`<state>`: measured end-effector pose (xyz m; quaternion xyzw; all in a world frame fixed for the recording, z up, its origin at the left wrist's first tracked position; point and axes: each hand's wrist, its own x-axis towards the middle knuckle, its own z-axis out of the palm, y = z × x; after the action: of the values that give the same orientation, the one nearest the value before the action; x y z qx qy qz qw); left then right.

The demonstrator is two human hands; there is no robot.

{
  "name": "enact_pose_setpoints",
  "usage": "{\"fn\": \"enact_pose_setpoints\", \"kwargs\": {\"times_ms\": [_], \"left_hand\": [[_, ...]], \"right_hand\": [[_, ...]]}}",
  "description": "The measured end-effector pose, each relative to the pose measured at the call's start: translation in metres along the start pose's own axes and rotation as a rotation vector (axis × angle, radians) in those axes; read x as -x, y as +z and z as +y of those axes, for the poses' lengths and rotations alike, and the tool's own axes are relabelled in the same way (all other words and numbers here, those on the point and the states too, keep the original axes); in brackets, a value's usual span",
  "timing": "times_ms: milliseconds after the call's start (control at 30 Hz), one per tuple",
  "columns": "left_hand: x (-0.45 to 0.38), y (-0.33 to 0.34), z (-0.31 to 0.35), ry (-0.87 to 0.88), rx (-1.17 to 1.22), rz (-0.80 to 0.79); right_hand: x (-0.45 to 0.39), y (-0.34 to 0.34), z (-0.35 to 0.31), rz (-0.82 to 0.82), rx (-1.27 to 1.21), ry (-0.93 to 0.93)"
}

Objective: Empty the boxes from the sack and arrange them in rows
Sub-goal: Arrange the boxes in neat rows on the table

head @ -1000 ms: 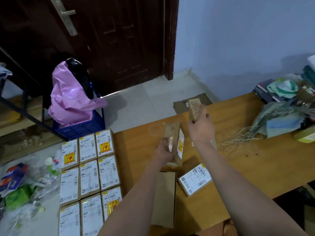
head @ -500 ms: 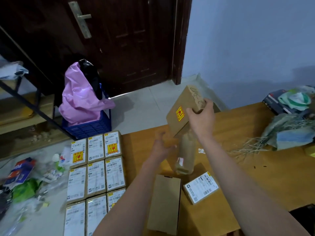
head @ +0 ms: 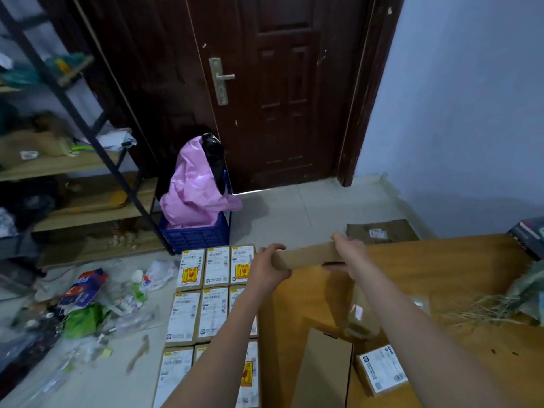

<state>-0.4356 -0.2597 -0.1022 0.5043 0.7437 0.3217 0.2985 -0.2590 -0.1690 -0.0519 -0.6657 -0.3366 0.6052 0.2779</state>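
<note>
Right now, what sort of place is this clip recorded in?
Probably a home room used for sorting parcels: labelled boxes in rows on the tiled floor, a wooden door, and a cluttered shelf rack.

Both forearms are bare to the frame edge, and the left grip (head: 266, 270) and right grip (head: 350, 251) wear nothing.

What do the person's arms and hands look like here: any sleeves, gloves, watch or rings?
Both forearms are bare as far as the frame shows, with no sleeve edge in view. The left hand and right hand wear no gloves, and no watch, bracelet or ring shows on the wrists or visible fingers.
</note>
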Motion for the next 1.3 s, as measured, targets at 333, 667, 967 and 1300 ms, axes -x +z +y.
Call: {"fn": "enact_pose_setpoints", "kwargs": {"times_ms": [333, 667, 967, 1300], "left_hand": [[0.000, -0.054, -0.032, -0.388, 0.630, 0.045], [-0.018, -0.052, -0.040, -0.497, 0.833, -0.047], [-0.032, -0.032, -0.047, -0.544, 0.723, -0.231], [-0.056, -0.038, -0.056, -0.539, 0.959, -0.103]], "right_hand": [[-0.001, 0.000, 0.015, -0.347, 0.484, -0.178], [-0.007, 0.022, 0.031, -0.426, 0.011, 0.029], [-0.027, 0.050, 0.019, -0.435, 0.115, -0.003], [-0.060, 0.030, -0.021, -0.384, 0.389, -0.091]]}}
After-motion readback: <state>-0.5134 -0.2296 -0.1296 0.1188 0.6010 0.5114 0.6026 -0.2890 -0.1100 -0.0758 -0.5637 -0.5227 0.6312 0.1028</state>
